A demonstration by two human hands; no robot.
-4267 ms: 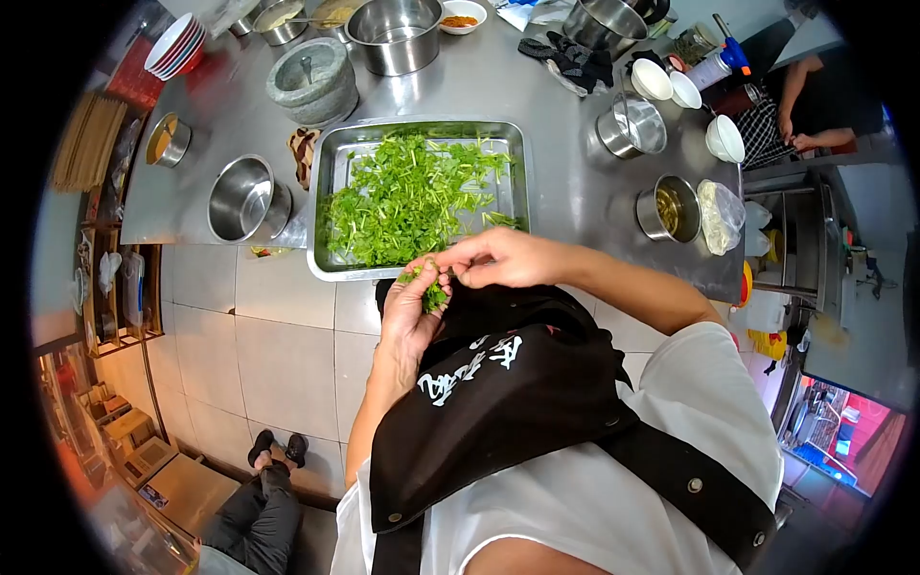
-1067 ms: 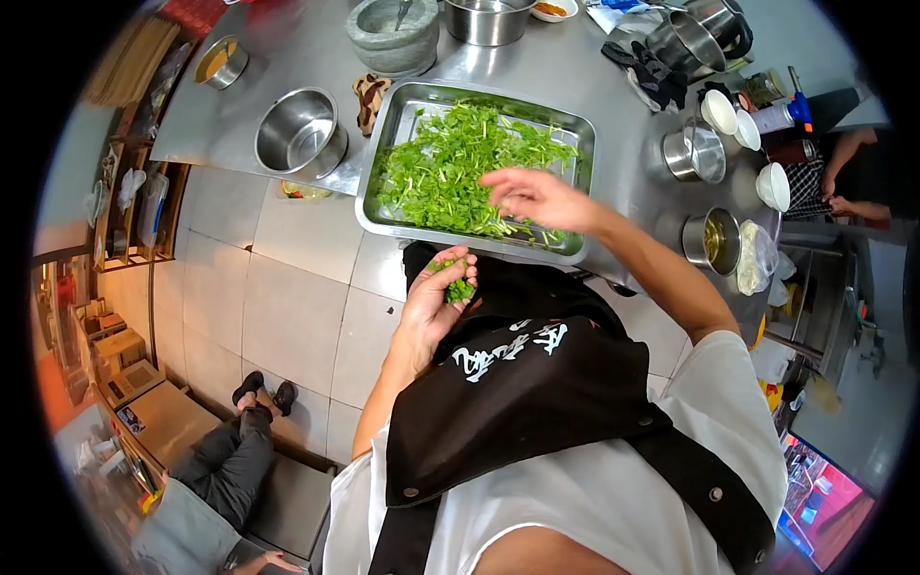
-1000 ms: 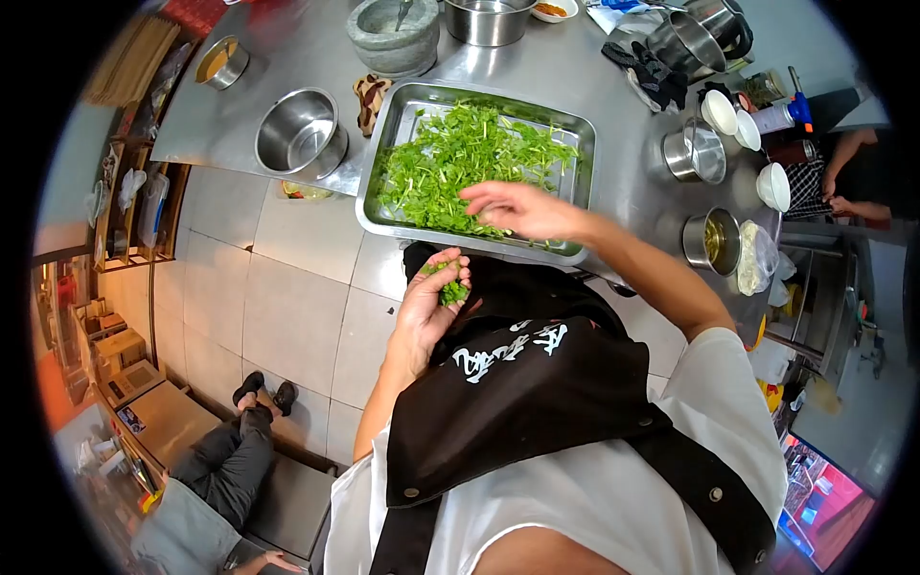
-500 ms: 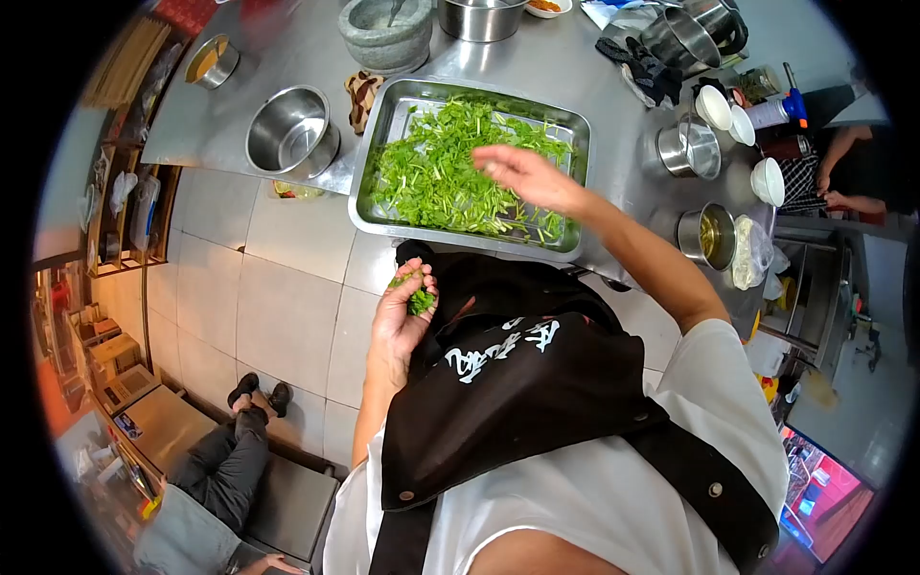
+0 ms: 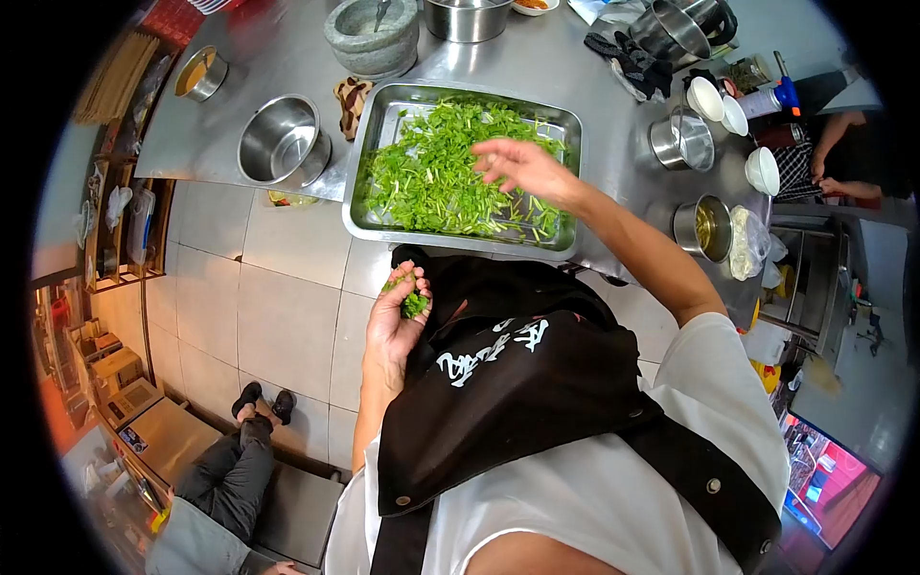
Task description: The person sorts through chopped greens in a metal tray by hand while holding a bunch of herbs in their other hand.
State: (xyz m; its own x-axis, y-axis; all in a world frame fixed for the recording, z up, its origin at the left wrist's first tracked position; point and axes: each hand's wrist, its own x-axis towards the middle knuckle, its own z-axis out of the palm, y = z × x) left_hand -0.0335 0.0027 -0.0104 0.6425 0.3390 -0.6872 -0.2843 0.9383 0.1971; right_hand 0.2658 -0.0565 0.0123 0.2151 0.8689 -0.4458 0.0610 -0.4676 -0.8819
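Observation:
A metal tray [image 5: 351, 206] at the table's near edge holds a loose heap of chopped leafy herbs [image 5: 422, 177], likely cilantro, with pale green stems. Over the right part of the heap hovers my right hand [image 5: 527, 171], fingers stretched and slightly apart, nothing visible in them. My left hand [image 5: 391, 321] is below the tray, beside my apron, palm up with its fingers curled round a small bunch of green herbs [image 5: 414, 305]. Part of that bunch is hidden by the fingers.
Left of the tray stand a steel pot [image 5: 286, 144] and a patterned cloth [image 5: 352, 103]; a stone mortar [image 5: 372, 38] is behind. Bowls [image 5: 762, 171] and a small pot [image 5: 702, 228] line the right side. One person [image 5: 220, 479] sits lower left; another person's arms [image 5: 836, 153] show far right.
The whole view has shifted slightly left. Both hands keep nearly the same poses; my left hand still grips the herbs, and my right hand's fingers have spread a little.

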